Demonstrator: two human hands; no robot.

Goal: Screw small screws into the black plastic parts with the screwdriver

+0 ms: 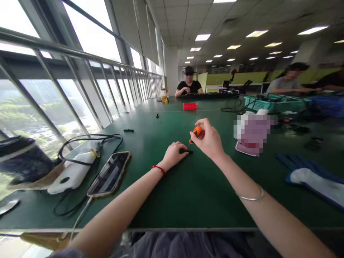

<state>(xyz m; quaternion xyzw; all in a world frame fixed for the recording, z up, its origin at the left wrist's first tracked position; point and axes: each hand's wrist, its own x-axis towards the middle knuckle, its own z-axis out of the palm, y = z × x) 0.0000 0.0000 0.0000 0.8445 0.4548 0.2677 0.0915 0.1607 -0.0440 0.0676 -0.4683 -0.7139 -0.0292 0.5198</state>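
On the green table, my left hand (174, 154) has its fingers closed on a small black part (187, 151), pressed against the tabletop. Much of that part is covered by the fingers, so its kind does not show. My right hand (209, 140) grips a screwdriver by its orange and black handle (198, 131), tilted above the left fingertips. The thin shaft points down at the black part; whether the tip touches it I cannot tell. Beyond the hands lie another small black piece (128, 130) and a tiny dark piece (157, 115).
To the left are a phone (109, 175), a white power strip (72, 172) with black cables and a dark cup (25, 159). A red bin (189, 106), a teal basket (258, 104) and a blue-white glove (317, 182) lie ahead and right. People sit at the far end and right.
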